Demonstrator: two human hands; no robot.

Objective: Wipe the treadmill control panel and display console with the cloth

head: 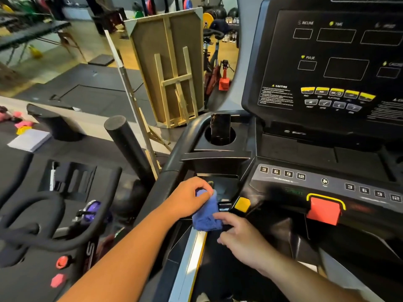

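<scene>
At console's lower left, I'm gripping the blue cloth [207, 214] with both hands, left hand [189, 197] bunching, right hand [237, 232] pinching; wiping the control panel [327, 184] likely comes next.

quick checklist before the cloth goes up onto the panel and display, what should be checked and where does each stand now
1. Cloth in hand: ok. The left hand grips the top of the blue cloth, and the right hand pinches its lower edge.
2. Display console powered down: ok, its windows look dark.
3. Red stop button clear of the hands: ok, it sits to the right of both.
4. Yellow button clear: not ok, it lies right beside the cloth and could get bumped.
5. Phone in the cup holder: not ok, it stands upright close to the wiping path.
6. Cloth damp or clean: cannot tell.
</scene>
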